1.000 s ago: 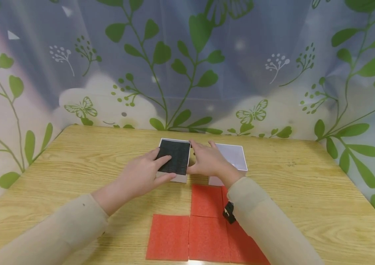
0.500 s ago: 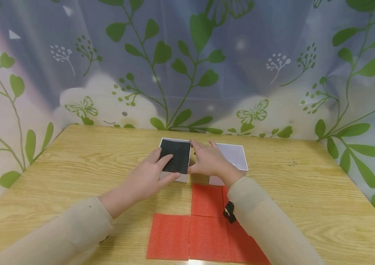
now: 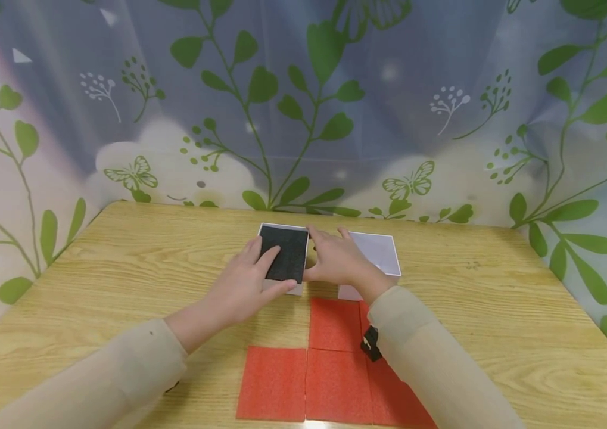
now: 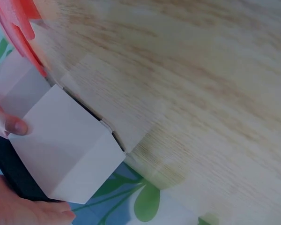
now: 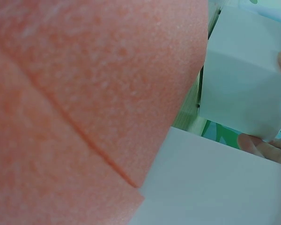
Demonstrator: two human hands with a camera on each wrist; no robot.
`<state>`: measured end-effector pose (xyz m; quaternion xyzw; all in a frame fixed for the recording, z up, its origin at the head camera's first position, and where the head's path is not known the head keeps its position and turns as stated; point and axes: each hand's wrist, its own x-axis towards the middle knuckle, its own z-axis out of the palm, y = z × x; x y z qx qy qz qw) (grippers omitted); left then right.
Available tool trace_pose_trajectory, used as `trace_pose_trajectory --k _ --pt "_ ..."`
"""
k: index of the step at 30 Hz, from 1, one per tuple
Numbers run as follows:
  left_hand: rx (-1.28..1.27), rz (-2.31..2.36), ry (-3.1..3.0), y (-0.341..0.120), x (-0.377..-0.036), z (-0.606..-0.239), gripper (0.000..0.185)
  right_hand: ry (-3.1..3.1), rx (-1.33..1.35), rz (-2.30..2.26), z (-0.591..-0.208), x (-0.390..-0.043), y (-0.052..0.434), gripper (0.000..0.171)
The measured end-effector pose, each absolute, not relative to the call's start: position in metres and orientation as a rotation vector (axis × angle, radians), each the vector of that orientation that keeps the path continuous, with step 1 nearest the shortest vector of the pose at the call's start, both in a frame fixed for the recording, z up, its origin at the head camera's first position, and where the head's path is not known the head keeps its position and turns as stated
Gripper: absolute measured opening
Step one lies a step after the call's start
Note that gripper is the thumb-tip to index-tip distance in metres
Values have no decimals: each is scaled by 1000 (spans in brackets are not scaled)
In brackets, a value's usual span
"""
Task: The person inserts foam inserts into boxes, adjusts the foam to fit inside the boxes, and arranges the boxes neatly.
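Observation:
A white box [image 3: 275, 288] stands toward the back of the table, with a black square sheet [image 3: 291, 253] at its top. My left hand [image 3: 239, 286] holds this box at its left and front: one finger lies over the black sheet and the thumb [image 4: 16, 125] is against the front wall. At the right side, my right hand [image 3: 335, 256] steadies the same box, thumb and fingertips spread along that wall. Just to the right stands a second white box [image 3: 375, 253], partly hidden behind my right hand and wrist. The fingertips on the far sides are hidden in the head view.
Several red squares [image 3: 335, 387] lie edge to edge in front of the boxes, partly under my right sleeve. A small black object [image 3: 371, 344] shows at that sleeve's edge. A patterned curtain [image 3: 217, 119] hangs behind the wooden table [image 3: 496, 322].
My left hand has slid slightly to the right along the box, its thumb reaching farther across the front. The right hand and both boxes have hardly moved.

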<state>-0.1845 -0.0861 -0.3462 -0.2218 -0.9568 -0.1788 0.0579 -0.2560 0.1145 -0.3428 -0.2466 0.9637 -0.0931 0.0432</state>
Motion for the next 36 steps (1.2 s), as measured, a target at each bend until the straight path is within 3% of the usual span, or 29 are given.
trace_pose_trajectory --k 36 --pt "-679 -390 -2945 -83 -199 -344 77 2949 -741 -255 -342 -256 114 100"
